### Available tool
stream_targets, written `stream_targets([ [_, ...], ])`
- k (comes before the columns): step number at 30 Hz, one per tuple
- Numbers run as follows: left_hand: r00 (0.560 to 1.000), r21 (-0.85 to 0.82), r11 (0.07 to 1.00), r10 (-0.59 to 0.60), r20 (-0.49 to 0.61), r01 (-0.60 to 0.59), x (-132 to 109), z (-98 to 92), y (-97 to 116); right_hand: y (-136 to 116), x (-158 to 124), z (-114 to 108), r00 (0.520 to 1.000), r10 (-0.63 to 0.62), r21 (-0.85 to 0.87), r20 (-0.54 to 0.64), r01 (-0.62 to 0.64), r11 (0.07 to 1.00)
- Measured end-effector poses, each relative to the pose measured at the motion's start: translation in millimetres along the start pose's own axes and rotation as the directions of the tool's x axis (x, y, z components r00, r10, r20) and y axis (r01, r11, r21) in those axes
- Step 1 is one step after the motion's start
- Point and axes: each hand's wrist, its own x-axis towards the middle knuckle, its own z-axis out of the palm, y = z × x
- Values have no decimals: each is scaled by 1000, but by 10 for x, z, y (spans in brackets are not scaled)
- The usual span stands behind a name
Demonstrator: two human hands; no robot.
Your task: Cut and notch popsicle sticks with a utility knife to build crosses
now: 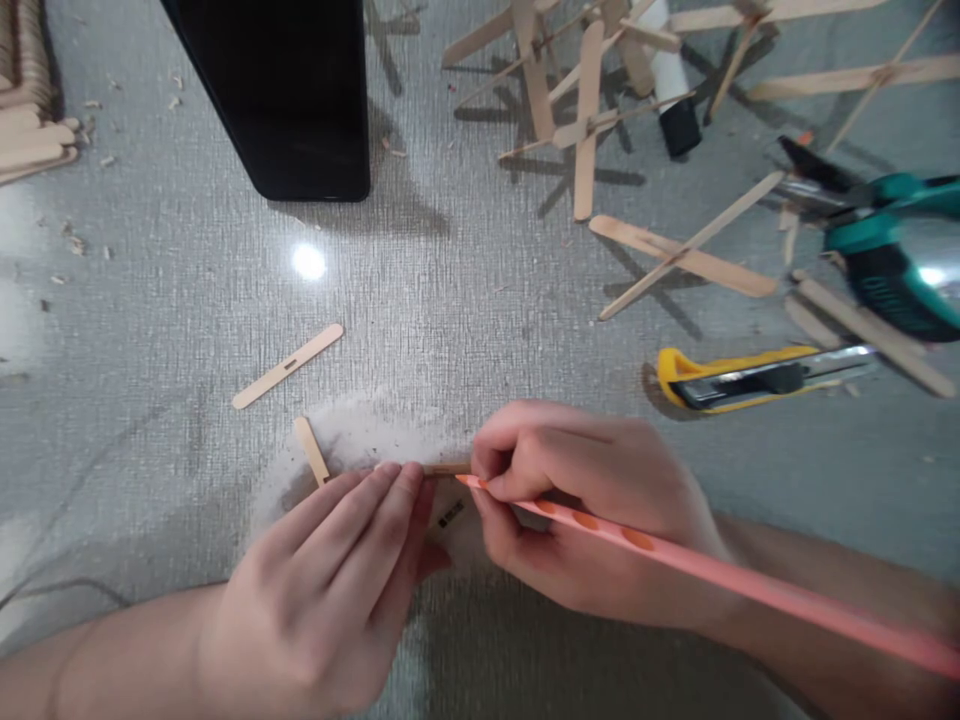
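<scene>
My right hand grips a pink pencil with orange oval spots. Its tip meets or lies just beside a narrow wooden stick, seen edge-on between my hands. The fingers of my left hand are pressed together on the stick's left part, mostly covering it. Poking out beyond those fingers is a notched craft stick; its lower end is hidden. A little farther off, another craft stick with a small slot in its middle lies flat on the table.
A black phone lies at the back. Crossed stick pieces and a white tube with a black cap fill the back right. Pliers and a yellow box cutter lie right. Stacked craft sticks sit back left.
</scene>
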Motion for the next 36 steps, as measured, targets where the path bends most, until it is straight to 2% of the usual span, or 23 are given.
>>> stream_targets([
  [36,1000,-31,999,-17,1,17,-10,17,14,-9,5,34,1000,22,-33,6,-22,999],
])
